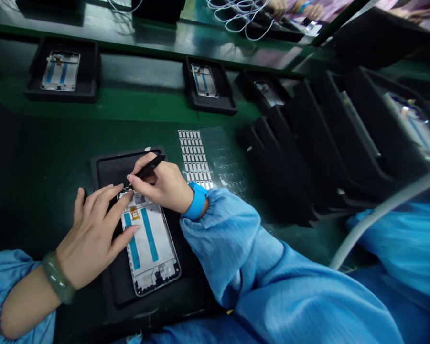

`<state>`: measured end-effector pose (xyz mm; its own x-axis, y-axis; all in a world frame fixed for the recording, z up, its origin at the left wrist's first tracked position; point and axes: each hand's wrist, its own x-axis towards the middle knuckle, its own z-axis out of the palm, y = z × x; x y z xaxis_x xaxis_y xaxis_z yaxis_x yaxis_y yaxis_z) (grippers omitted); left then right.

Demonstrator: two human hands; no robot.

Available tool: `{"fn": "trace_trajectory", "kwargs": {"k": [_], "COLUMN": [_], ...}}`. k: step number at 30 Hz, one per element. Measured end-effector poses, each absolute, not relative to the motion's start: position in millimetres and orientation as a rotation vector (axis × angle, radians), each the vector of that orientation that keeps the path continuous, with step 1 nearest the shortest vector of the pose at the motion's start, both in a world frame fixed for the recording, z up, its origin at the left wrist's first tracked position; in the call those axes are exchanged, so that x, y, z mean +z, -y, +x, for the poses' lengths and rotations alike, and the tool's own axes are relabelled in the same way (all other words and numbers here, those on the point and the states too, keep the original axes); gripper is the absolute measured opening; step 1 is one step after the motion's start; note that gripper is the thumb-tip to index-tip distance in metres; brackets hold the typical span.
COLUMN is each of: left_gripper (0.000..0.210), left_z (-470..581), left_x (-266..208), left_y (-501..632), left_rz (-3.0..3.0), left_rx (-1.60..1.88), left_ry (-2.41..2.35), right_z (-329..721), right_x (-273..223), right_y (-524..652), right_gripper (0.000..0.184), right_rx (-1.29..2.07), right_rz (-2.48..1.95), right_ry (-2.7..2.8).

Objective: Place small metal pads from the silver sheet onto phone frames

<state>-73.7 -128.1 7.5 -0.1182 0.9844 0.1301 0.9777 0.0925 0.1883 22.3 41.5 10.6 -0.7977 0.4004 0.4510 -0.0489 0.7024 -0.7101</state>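
A phone frame (154, 239) with two blue strips and a small orange flex connector (134, 213) lies in a black foam tray (120, 291). My left hand (93, 229) has its fingers spread, and its fingertips touch the frame's top left edge. In my right hand (166, 184), a slim black pen-shaped tool (151, 165) is gripped between thumb and fingers. The tool's tip is hidden behind the fingers at the upper end of the frame. To the right of that hand is a sheet of small pale stickers (193, 155) on clear film (224, 157).
Along the far side, black trays (89, 91) (227, 105) hold more phone frames (60, 71) (205, 81). Stacked black trays (308, 143) lean at the right, near a grey tube (387, 210). White cables (243, 12) and another person's hands (310, 10) are at the top.
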Motion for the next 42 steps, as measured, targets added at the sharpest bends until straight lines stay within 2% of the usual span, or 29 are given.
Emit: {"fn": "trace_trajectory", "kwargs": {"k": [5, 11, 42], "left_gripper": [0.05, 0.049, 0.048], "left_z": [-71.7, -67.5, -68.8], "left_x": [9.8, 12.0, 9.8], "left_y": [127.5, 127.4, 128.3], "left_rz": [2.077, 2.072, 1.994], "left_rx": [0.355, 0.304, 0.381], "left_ry": [-2.314, -2.356, -2.33], "right_z": [23.4, 28.6, 35.3], "right_x": [10.3, 12.5, 11.0], "right_y": [-39.9, -44.4, -53.6], "right_gripper": [0.01, 0.012, 0.015], "right_rx": [0.937, 1.089, 1.175], "right_rz": [-0.297, -0.417, -0.073], "right_ry": [2.346, 2.269, 2.333]}}
